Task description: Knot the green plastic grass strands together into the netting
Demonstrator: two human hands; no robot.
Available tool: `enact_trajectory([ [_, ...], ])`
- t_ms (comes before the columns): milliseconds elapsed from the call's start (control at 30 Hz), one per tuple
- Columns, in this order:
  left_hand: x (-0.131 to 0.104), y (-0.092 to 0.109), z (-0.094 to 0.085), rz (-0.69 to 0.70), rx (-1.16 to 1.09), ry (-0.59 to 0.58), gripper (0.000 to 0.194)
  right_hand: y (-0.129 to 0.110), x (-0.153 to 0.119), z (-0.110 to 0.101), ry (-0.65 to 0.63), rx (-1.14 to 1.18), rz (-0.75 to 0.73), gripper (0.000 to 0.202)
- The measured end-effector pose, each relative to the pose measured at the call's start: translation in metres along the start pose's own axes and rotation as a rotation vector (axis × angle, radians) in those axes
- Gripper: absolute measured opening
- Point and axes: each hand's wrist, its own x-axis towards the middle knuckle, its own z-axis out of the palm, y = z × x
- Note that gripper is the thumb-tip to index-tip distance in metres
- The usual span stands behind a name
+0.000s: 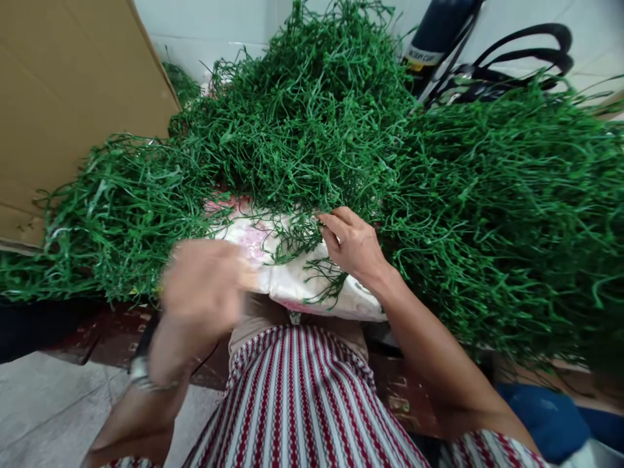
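Thin green artificial stems lie in a tall pile (336,110) at the centre, with more in a heap (127,201) to the left and a wide heap (487,221) to the right. In front of my body is a white floral cloth (292,279) with a few loose sprigs (327,276) on it. My right hand (353,240) is over the cloth, its thumb and fingers pinched at the edge of the green stems. My left hand (205,283) is smeared by motion above the cloth's left side; its fingers cannot be made out.
A large cardboard sheet (82,110) stands at the left. Behind the pile are a dark bottle (441,36) and a bag with black handles (521,55) by a white tiled wall (209,26). Blue fabric (543,419) shows at the lower right.
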Motion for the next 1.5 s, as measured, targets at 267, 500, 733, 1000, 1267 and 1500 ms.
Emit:
enact_trajectory([
  [267,0.065,0.025,0.119,-0.048,0.346,-0.262,0.050,-0.014,0.002,-0.022,-0.137,0.001,0.077,0.029],
  [500,0.075,0.000,0.114,-0.145,0.243,-0.226,0.039,0.001,-0.032,-0.060,-0.061,-0.036,0.247,0.028],
  [733,0.059,-0.003,0.110,-0.164,0.247,-0.167,0.039,-0.010,-0.052,-0.017,-0.273,-0.234,0.372,0.041],
  [1000,0.054,-0.006,0.111,-0.192,0.149,-0.055,0.034,-0.008,-0.050,-0.019,-0.181,-0.100,0.504,0.037],
  [1267,0.048,-0.008,0.103,-0.190,0.049,0.010,0.036,-0.014,-0.051,-0.021,-0.101,0.029,0.529,0.018],
  [1500,0.046,-0.018,0.102,-0.194,0.036,0.030,0.037,-0.033,-0.078,-0.071,0.177,0.430,0.384,0.013],
])
